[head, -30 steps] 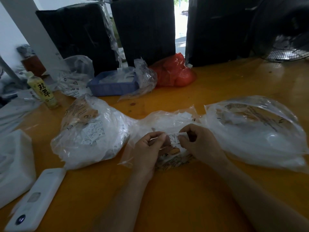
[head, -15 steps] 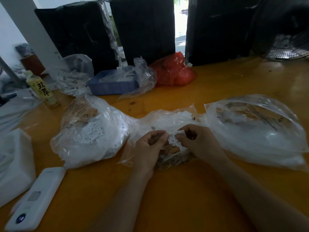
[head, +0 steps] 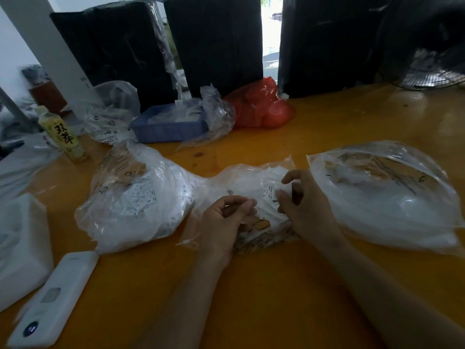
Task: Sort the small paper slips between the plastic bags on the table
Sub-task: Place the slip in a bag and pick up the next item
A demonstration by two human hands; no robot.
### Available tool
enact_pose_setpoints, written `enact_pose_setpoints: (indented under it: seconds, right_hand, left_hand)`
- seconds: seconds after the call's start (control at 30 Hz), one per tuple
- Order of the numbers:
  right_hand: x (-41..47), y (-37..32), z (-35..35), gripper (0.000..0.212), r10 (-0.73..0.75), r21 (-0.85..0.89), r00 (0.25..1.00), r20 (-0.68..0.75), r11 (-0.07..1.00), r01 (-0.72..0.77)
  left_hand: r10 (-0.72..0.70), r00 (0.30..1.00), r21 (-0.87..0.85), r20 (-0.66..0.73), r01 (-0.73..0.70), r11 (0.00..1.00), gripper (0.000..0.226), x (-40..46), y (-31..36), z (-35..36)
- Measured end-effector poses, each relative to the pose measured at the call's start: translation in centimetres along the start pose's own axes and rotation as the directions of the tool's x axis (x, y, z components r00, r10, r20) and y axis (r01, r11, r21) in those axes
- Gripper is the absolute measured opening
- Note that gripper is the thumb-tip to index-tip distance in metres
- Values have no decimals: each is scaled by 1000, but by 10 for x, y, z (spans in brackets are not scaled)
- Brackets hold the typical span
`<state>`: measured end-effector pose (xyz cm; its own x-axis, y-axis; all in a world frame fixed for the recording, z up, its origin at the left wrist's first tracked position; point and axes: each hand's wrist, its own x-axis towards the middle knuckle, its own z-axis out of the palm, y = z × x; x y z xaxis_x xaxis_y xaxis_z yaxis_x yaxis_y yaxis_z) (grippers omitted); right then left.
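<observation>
Orange wooden tabletop (head: 276, 298): near edge bare, open to passage. Three bulging clear plastic bags (head: 141, 205) (head: 254, 187) (head: 387, 197) span the middle. Far edge blocked by blue plastic tray (head: 168, 127), red plastic bag (head: 261, 107), black wrapped blocks (head: 216, 41).

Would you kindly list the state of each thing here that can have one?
Left hand: fingers curled; any hold unclear.
Right hand: pinches a slip.
Middle bag: open, under both hands.
Left bag: full of slips.
Right bag: puffed up.
Bottle: upright, capped.
Blue tray: holds clear plastic.
Red bag: bulging.
</observation>
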<state>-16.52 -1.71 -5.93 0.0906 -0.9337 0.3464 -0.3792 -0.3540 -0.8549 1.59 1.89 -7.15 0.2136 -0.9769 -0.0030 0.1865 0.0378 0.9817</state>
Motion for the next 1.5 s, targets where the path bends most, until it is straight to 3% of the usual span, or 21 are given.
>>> enact_pose_setpoints:
  seconds: [0.13,0.23,0.33,0.5,0.63,0.83,0.93,1.03,1.27,1.5]
  right_hand:
    - [0,0,1,22,-139,-184,986,92,971,155]
    - [-1,1,6,21,-115,-237,970,215,957,166]
    - [0,2,8,11,-142,-291,971,191,937,194]
    - [-3,1,6,8,-183,-258,968,171,940,223]
    - [-3,0,8,2,-168,-258,969,181,943,212]
    - [0,0,1,36,-109,-113,994,-17,988,107]
    - [2,-2,-6,33,-52,-24,996,-76,998,51]
    - [0,-4,-7,12,-111,26,993,-34,993,111]
    - [-1,-3,-4,11,-147,-86,989,34,985,149]
    - [1,-2,-5,10,-151,-182,980,131,968,174]
  left_hand:
    - [-20,998,-65,62,24,998,40,1,-2,-1]
    - [-35,997,42,70,32,999,27,0,-3,-1]
    - [-45,996,90,71,39,995,14,-2,-3,-1]
    - [25,996,162,83,-39,986,21,-4,-3,0]
    - [-4,998,91,66,-2,996,21,-5,-4,1]
    - [-102,994,-125,50,107,986,18,-2,0,1]
    - [-106,993,-163,49,113,980,19,-2,2,2]
    - [-77,996,-140,51,84,987,20,-2,2,2]
    - [-58,994,-93,90,67,993,23,-3,1,1]
    - [-3,998,29,61,1,1000,10,-4,1,0]
